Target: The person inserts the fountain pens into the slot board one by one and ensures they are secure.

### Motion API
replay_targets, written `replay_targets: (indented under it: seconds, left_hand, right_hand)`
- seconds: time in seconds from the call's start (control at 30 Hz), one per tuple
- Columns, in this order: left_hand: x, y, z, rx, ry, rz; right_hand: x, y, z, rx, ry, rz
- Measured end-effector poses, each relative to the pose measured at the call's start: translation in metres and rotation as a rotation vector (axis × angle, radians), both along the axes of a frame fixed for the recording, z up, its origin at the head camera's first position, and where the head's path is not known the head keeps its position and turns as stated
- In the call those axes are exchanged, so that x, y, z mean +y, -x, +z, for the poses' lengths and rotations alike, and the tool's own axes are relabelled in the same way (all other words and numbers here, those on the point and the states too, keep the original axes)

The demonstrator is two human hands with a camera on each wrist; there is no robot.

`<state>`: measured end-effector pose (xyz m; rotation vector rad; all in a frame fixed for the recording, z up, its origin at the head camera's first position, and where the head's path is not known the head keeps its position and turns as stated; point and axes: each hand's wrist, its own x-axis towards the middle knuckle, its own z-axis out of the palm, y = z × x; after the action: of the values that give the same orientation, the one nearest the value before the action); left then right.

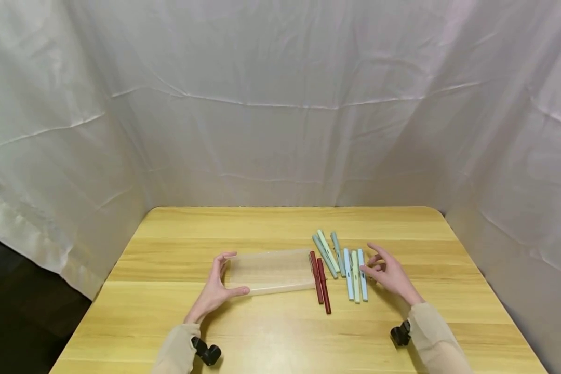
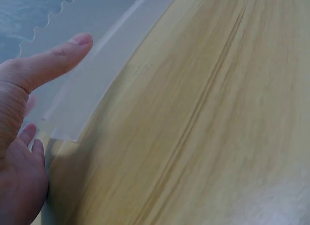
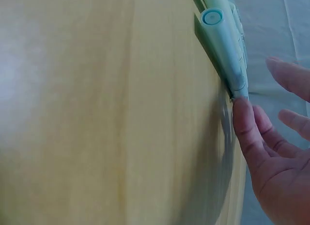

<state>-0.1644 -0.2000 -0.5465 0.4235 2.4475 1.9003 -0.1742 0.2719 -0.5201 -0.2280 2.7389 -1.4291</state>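
A clear plastic tray lies on the table, its wavy edge showing in the left wrist view. My left hand holds its left end, thumb over the front wall and fingers round toward the back. On the right, two light blue pens and a pale green pen lie side by side. My right hand touches the rightmost light blue pen with a fingertip; its other fingers are spread apart above. In the right wrist view, that pen shows end-on.
Two dark red pens lie against the tray's right end. Behind them are two grey-green pens and another pale green pen. The wooden table is bordered by a white cloth curtain.
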Motion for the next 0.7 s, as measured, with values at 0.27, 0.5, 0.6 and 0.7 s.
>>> replay_targets:
  seconds: [0.27, 0.5, 0.6, 0.7]
  left_hand:
    - [0.004, -0.002, 0.002, -0.016, -0.012, -0.026]
    - [0.001, -0.002, 0.001, -0.045, 0.02, -0.056]
    - [-0.001, -0.001, 0.002, -0.037, 0.028, -0.071]
    - [-0.003, 0.0, 0.002, -0.041, 0.029, -0.086]
  right_hand:
    - [0.002, 0.012, -0.001, -0.098, 0.023, 0.008]
    - [0.001, 0.019, -0.003, -0.144, 0.006, 0.006]
    - [0.002, 0.021, -0.005, -0.154, 0.014, 0.026]
    - [0.002, 0.023, -0.006, -0.152, 0.015, 0.045]
